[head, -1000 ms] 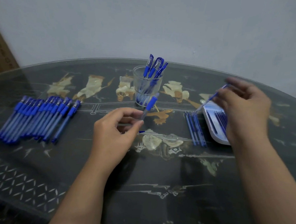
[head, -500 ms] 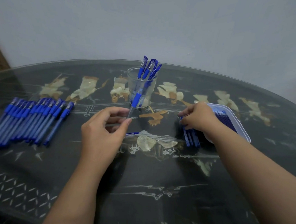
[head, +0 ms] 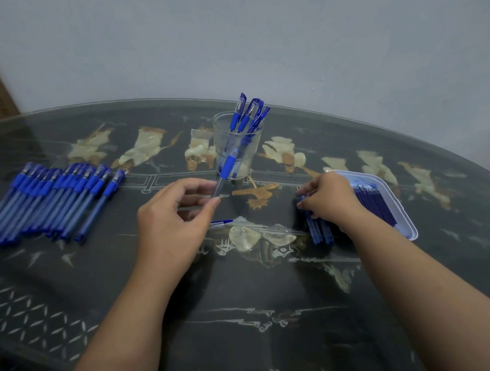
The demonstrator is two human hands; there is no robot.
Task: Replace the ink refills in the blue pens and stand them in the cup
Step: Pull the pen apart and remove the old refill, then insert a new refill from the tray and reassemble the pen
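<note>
left hand point(head: 176, 218) pinches pen barrel point(head: 227, 167); right hand point(head: 327, 196) rests on refills point(head: 318, 231).

Clear glass cup point(head: 236, 148) upright, upper centre of frame, holding several capped blue pens point(head: 250, 114) that lean right. Long row of pens point(head: 53, 200) lies side by side on the table point(head: 231, 312), left of frame. One barrel point(head: 226, 170), blue grip and clear body, is tilted in front of the cup, lower end pinched by left hand point(head: 177, 210). Small tip piece point(head: 220, 223) on table below it. Loose refills point(head: 319, 231) lie right of centre, right hand point(head: 327, 196) over their upper ends. More refills point(head: 376, 203) in white tray point(head: 405, 222), right.
</note>
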